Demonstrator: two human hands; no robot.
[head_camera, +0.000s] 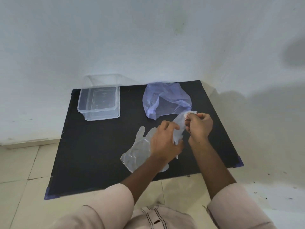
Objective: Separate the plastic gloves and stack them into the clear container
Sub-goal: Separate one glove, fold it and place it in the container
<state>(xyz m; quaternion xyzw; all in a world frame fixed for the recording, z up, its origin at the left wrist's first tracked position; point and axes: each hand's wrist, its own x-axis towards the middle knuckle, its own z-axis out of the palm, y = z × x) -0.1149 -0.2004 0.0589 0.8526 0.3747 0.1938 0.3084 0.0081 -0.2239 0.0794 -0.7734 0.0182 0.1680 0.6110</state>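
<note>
Both hands, left hand (165, 142) and right hand (198, 125), pinch one crumpled glove (179, 128) near the board's (92, 154) middle; container (99, 103) sits at its far-left corner.

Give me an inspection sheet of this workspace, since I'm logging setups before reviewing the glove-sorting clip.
Surface: black board on a tiled floor, against a white wall.
Job's things: clear container at the far left of the board, no gloves seen in it; one flat glove on the board, partly under the left hand; a bunched glove held between both hands.
Clutter: bluish plastic bag at the far right, lying open.
Grippers: left hand and right hand both pinch the bunched glove.
Cables: nothing seen.
Surroundings: light sleeves at the bottom of the view; shadows on the wall.
</note>
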